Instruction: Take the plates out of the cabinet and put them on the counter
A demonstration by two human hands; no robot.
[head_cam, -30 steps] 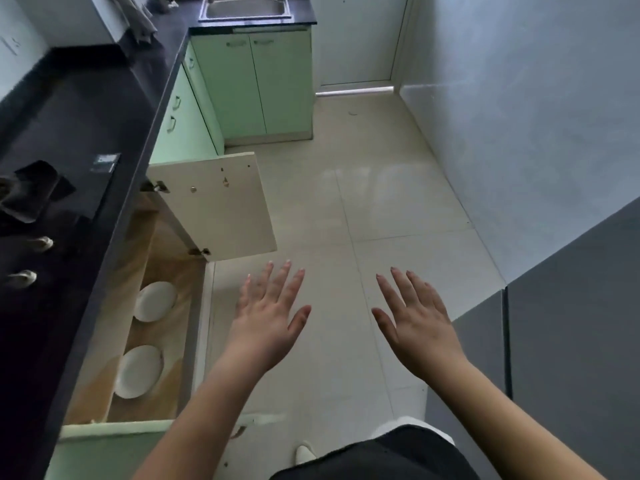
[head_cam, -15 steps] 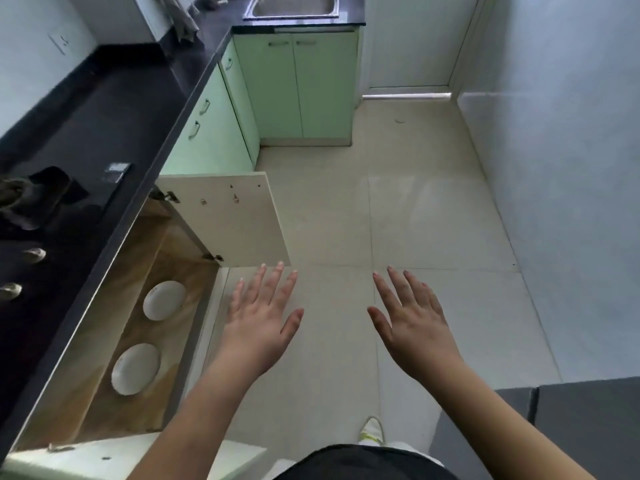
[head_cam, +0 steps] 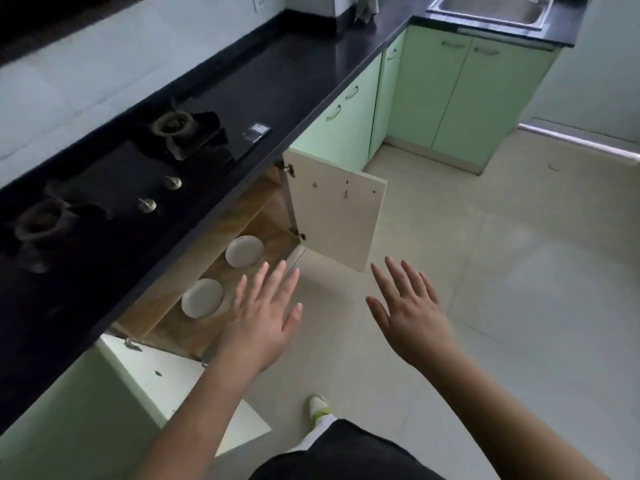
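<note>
Both my hands were spread flat and empty.
My left hand (head_cam: 263,313) hovered beside two plates (head_cam: 202,297) inside the open cabinet (head_cam: 263,216); my right hand (head_cam: 412,313) hung over the floor (head_cam: 519,289).

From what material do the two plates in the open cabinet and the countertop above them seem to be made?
The two plates look like glazed ceramic or melamine: plain white, smooth, with a soft sheen; the picture cannot settle which. The countertop looks like polished black stone or a stone imitation: dark, flat, faintly reflective. The cabinet floor shows a brown wood-grain pattern, probably laminate.
</note>
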